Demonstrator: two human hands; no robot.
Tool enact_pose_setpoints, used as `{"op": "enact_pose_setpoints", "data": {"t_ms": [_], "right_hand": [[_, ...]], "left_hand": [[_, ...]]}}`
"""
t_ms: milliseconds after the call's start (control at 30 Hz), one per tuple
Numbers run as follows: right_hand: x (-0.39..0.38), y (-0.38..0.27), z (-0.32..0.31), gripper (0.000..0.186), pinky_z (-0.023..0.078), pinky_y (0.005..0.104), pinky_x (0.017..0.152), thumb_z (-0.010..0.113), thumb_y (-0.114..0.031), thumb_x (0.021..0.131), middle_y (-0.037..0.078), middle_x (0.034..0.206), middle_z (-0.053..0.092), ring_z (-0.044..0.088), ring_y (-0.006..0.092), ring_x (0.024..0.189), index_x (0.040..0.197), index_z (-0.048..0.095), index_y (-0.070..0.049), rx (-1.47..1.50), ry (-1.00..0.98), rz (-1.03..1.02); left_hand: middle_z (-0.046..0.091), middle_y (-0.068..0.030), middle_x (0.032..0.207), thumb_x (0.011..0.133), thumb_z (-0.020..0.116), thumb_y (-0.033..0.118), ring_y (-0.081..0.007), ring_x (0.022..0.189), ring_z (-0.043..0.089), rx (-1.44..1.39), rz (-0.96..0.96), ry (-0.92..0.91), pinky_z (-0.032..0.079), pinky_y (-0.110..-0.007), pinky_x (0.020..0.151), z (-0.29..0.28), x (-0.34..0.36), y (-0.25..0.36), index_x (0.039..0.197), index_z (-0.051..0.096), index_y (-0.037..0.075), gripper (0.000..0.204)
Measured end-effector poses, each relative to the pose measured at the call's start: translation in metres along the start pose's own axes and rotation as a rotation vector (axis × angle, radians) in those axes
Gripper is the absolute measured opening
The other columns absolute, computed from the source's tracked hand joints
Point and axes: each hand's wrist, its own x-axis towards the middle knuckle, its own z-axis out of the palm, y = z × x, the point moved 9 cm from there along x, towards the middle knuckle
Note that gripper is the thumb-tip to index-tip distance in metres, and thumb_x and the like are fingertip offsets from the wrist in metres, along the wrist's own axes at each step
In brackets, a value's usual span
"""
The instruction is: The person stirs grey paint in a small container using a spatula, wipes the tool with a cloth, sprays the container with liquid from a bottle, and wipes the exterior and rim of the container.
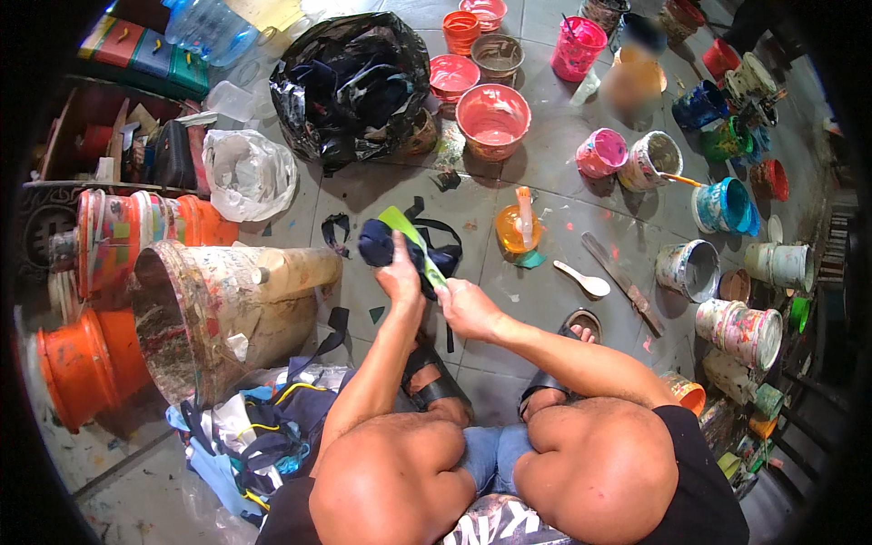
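Large smeared bucket [213,318]: our landmark, standing to our left on the tiled floor [545,354].
Left hand [397,272]: closed around a dark cloth bundle [370,243], right of the bucket and apart from it; a bright green strip [396,219] lay against the bundle.
Right hand [468,307]: farther right of the bucket, fingers pinching the green strip's near end.
Slip risk: we judged that this pinch covered little of the strip, so a hard pull could have freed it suddenly.
Snag risk: a black strap [337,322] lay just right of the bucket, and a finger or foot might have caught in it.
Spill risk: an orange cup [510,238] holding a brush [524,211] stood well right of the bucket; a swing of our right hand might have tipped it.
Unclear: we could not tell what the strip was.
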Motion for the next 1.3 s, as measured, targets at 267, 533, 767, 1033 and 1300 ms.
{"op": "enact_pose_setpoints", "data": {"t_ms": [267,533,767,1033,1300], "right_hand": [[0.002,-0.003,-0.011,0.039,0.05,0.0557,0.083,0.046,-0.029,0.104,0.033,0.093,0.065,0.064,0.0499,0.095,0.096,0.06,0.007,-0.111,-0.105,-0.029],[-0.084,0.014,-0.01,0.04,0.051,0.0493,0.08,0.048,-0.032,0.104,0.026,0.088,0.067,0.065,0.0426,0.086,0.097,0.066,0.002,-0.116,-0.561,0.034],[-0.059,0.032,-0.071,0.056,0.045,0.0403,0.063,0.039,-0.041,0.109,0.007,0.06,0.048,0.048,0.0161,0.062,0.076,0.056,0.001,0.236,-0.057,0.223],[0.002,0.031,-0.059,0.03,0.039,0.0249,0.053,0.053,-0.031,0.107,-0.006,0.067,0.046,0.046,0.0048,0.058,0.097,0.062,-0.004,0.467,0.079,0.117],[0.018,0.019,-0.037,0.033,0.05,0.0502,0.072,0.047,-0.028,0.106,0.025,0.084,0.065,0.065,0.0419,0.077,0.095,0.055,0.002,0.106,0.066,-0.042]], "left_hand": [[0.072,-0.0048,0.1,0.085,0.085,0.023,-0.0116,0.082,0.064,-0.227,-0.315,-0.24,0.053,-0.033,0.075,0.022,-0.011,-0.015,0.106,0.072,-0.004,0.036],[0.07,-0.0081,0.1,0.083,0.085,0.02,-0.0214,0.079,0.068,-0.345,-0.209,0.07,0.061,-0.043,0.074,-0.065,0.124,0.004,0.109,0.069,-0.002,0.038],[0.066,-0.0007,0.119,0.089,0.081,0.025,-0.0143,0.105,0.062,-0.26,-0.044,-0.132,0.051,-0.033,0.094,-0.003,0.057,0.031,0.129,0.062,0.008,0.047],[0.07,-0.0032,0.11,0.097,0.053,0.064,-0.0199,0.098,0.068,-0.58,-0.231,-0.505,0.056,-0.036,0.087,0.042,-0.017,0.007,0.124,0.063,0.009,0.062],[0.068,0.0004,0.105,0.086,0.083,0.015,-0.0107,0.094,0.064,-0.417,-0.214,-0.51,0.053,-0.028,0.083,0.048,-0.036,0.013,0.116,0.068,0.005,0.035]]}}
